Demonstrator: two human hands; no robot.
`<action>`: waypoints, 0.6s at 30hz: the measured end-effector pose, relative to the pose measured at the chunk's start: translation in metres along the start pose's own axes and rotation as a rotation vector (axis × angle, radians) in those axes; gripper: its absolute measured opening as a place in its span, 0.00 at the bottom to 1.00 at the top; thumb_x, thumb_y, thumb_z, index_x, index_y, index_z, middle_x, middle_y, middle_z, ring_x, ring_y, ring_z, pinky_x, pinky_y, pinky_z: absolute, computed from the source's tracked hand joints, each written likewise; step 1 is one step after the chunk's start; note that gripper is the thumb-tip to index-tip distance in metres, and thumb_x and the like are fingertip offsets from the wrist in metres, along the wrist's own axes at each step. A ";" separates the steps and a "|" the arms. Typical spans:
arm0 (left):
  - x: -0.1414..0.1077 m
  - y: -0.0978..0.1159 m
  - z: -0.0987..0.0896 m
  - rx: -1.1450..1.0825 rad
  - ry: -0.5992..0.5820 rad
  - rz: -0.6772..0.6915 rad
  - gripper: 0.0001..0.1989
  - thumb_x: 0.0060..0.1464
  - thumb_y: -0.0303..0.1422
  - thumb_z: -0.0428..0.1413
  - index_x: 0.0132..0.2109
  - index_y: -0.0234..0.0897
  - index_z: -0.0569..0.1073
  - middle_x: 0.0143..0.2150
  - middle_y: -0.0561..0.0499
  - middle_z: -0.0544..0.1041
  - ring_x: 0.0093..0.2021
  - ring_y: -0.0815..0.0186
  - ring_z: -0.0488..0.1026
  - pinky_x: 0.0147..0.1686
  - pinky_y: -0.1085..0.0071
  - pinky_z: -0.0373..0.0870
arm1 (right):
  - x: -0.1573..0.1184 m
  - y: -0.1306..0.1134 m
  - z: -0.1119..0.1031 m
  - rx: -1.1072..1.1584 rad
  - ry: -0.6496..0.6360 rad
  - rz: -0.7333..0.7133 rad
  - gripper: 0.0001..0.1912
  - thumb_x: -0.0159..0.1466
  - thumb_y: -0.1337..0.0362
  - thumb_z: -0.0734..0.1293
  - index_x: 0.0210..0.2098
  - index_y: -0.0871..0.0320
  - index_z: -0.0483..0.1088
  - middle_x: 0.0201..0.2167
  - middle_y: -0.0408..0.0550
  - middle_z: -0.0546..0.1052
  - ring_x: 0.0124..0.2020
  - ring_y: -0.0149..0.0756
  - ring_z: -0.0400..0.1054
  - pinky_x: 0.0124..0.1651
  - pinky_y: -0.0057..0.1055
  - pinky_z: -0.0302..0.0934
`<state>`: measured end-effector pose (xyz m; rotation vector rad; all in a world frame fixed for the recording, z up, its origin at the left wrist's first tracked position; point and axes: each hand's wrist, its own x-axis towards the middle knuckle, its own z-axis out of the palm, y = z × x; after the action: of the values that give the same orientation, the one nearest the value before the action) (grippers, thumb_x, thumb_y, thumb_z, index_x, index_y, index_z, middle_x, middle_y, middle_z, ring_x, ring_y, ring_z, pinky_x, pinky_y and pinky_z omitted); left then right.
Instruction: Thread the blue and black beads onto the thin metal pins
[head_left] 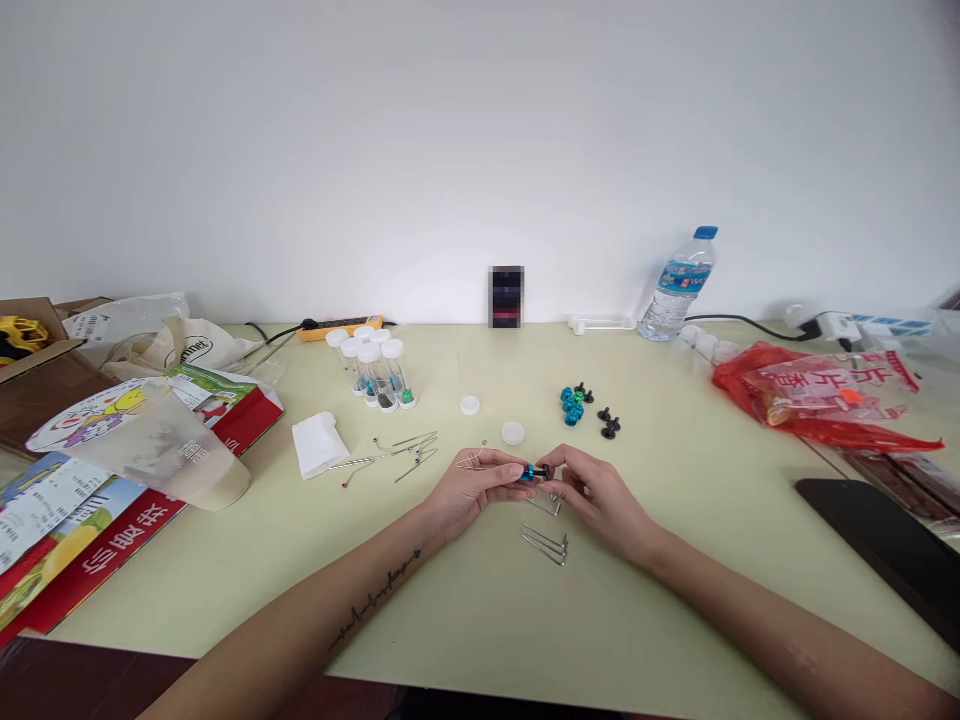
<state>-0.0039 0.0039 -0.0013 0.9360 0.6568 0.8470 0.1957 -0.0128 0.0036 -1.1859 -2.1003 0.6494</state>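
Observation:
My left hand [476, 485] pinches a small blue metal fitting [529, 472] between thumb and fingers. My right hand [596, 492] grips a black wide-headed bolt [545, 472] at the fitting's right end; how far the bolt sits inside cannot be seen. Below the hands lie several L-shaped hex keys [551, 545], one partly under the right fingers. Loose blue fittings [572, 407] and black bolts [610, 424] are grouped just beyond my right hand. A white round cap [513, 433] rests beyond the fingertips.
Clear tubes with white caps [375, 370] stand at back left. Thin wire pieces [416, 455] and a white paper packet [318, 445] lie left. A tilted plastic cup [172, 450] is farther left. A water bottle [679, 285], red bag [817, 395] and dark phone [885, 545] occupy the right.

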 end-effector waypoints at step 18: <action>0.000 0.000 0.000 0.020 0.012 -0.010 0.16 0.43 0.35 0.63 0.38 0.28 0.76 0.36 0.41 0.78 0.33 0.62 0.76 0.40 0.67 0.71 | 0.000 -0.001 -0.001 -0.011 -0.047 0.014 0.16 0.67 0.54 0.54 0.31 0.56 0.64 0.23 0.42 0.67 0.23 0.30 0.58 0.27 0.26 0.52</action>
<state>-0.0035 0.0039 -0.0012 0.9454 0.6805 0.8390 0.1955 -0.0134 0.0049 -1.2029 -2.1392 0.6790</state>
